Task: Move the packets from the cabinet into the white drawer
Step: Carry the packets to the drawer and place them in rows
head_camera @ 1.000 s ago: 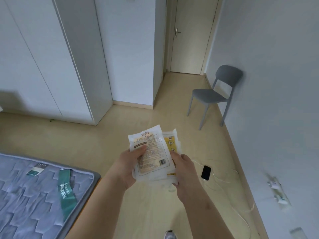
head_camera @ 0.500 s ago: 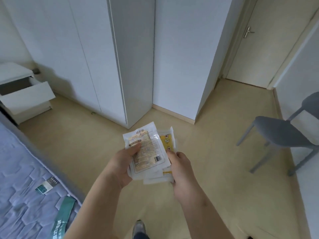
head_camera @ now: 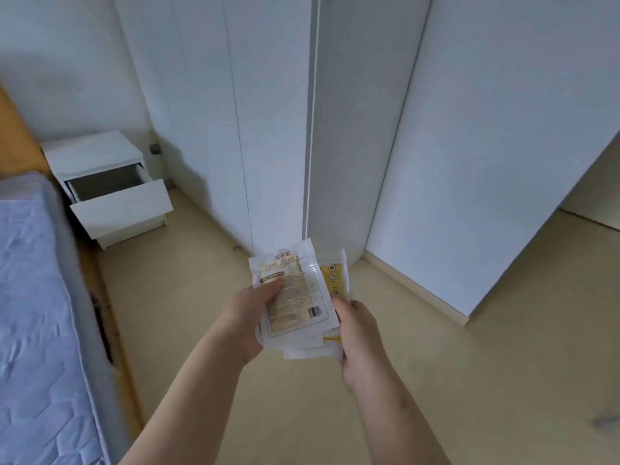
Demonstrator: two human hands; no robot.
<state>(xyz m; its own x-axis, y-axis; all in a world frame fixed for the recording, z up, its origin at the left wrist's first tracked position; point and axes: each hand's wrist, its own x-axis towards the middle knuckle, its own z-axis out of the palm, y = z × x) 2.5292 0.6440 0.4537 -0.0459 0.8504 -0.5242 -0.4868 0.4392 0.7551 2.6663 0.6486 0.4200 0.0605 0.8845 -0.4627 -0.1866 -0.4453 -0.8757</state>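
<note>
Both hands are out in front, holding one stack of packets (head_camera: 295, 297) between them, above the floor (head_camera: 453, 364). The left hand (head_camera: 250, 317) grips the stack's left side. Its thumb (head_camera: 272, 286) is pressed flat on the face of the top packet, and the other fingers are hidden under the stack. The right hand (head_camera: 359, 330) grips the lower right corner, with the fingers curled round the edge and the thumb against the side. Its fingertips are hidden behind the packets.

The top packet (head_camera: 292, 317) is white plastic with a beige printed panel. "HAND WARMER" is printed near its top and there is a barcode at lower right. It is slightly tilted, top leaning left. A yellow packet (head_camera: 332, 275) with small pictures on it pokes out from behind on the right. More white edges fan out at the bottom of the stack; I cannot tell how many packets there are in all.

The white drawer (head_camera: 122, 204) is at upper left, well apart from the packets. It is pulled out of a white nightstand (head_camera: 90, 152), and its grey inside shows. The packets are out of the cabinet and not in the drawer.

The nightstand stands on the floor between the bed and the cabinet (head_camera: 268, 112), against the wall (head_camera: 67, 62). The cabinet is white and tall with closed doors, straight ahead behind the stack. A blue-grey quilted mattress (head_camera: 30, 297) runs down the left edge, with a wooden bed frame (head_camera: 112, 307) just beside it. A white wall panel (head_camera: 486, 146) is at right, with pale skirting along its base.
</note>
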